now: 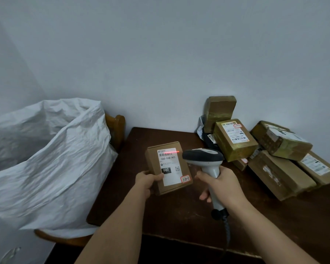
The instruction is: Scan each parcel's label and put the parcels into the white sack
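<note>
Head view: left hand (148, 182) fingers (157, 176) grip a flat cardboard parcel (168, 166) (white label up) above the dark desk (160, 212); right hand (220, 184) fingers wrap the scanner (208, 162) handle; crumpled white sack (51, 162) left of the fingers.

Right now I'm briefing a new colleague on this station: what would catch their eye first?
The red scan line across the barcode of the brown parcel, gripped by the left hand above the dark table, while the right hand grips the scanner. Next, the big crumpled white sack on the left, and the pile of parcels against the wall on the right.
</note>
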